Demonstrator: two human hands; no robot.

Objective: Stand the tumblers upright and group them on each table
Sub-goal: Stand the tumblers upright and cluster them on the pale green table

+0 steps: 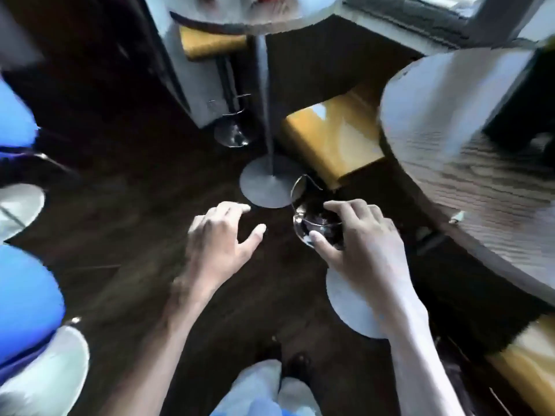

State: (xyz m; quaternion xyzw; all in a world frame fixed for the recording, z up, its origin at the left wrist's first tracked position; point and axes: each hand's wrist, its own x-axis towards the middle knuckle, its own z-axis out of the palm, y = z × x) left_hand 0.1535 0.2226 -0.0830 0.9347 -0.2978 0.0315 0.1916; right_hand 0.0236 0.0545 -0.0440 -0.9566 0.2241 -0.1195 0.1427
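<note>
The whole view is smeared by motion blur, the round wooden surface (468, 163) at right is cut off by the frame edge, a dark object on it is too blurred to identify, and no label or writing can be read anywhere. The right hand (363, 244) grips a clear glass tumbler (312, 217) between thumb and fingers, its rim pointing away from the palm, held in the air over the dark floor (120, 220) just short of that surface's edge. The left hand (219, 244) hangs beside it, fingers spread wide and holding nothing.
</note>
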